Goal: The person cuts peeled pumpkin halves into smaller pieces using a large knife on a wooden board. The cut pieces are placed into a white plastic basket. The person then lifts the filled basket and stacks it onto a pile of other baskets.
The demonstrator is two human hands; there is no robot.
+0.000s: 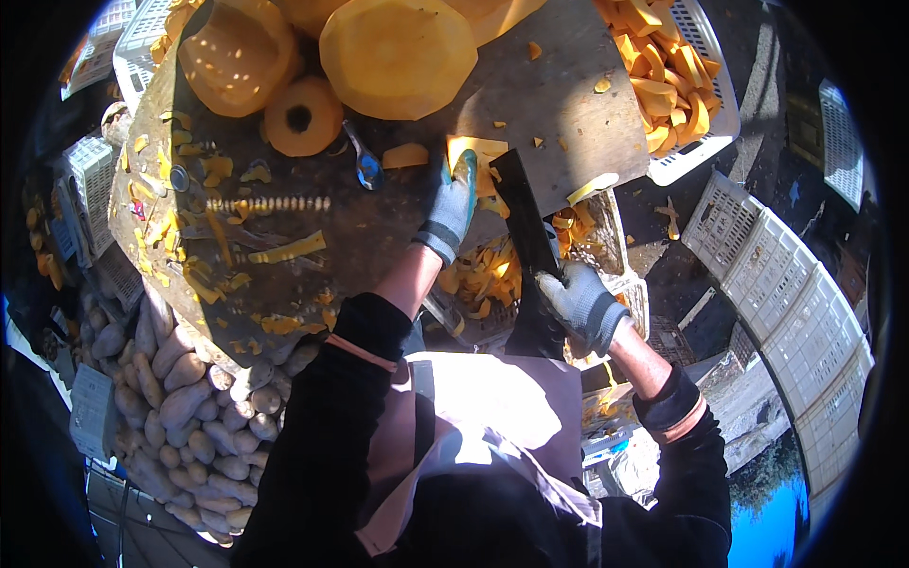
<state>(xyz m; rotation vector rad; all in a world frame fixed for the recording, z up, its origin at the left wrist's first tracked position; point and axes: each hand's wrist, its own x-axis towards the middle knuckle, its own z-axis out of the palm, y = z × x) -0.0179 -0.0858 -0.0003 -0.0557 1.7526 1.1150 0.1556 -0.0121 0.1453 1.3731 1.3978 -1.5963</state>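
My left hand (453,206), in a grey knit glove with a green-blue coated thumb, presses a flat piece of orange pumpkin flesh (477,150) on the wooden table (554,135). Beside that piece stands the wide dark blade of a large knife (522,206), pointing away from me. My right hand (581,302), gloved too, grips the knife near the table's front edge; most of the handle is hidden. A small cut pumpkin slice (405,155) and a metal spoon (366,163) lie left of my left hand. Behind them sit peeled pumpkins (398,60), one smaller with a dark hollow (304,117).
A white plastic crate (699,160) of cut pumpkin wedges (667,92) stands at the table's right. Peelings (490,273) fill a container below the front edge. Unpeeled squashes (206,426) are heaped at lower left. White crates (788,305) line the right side.
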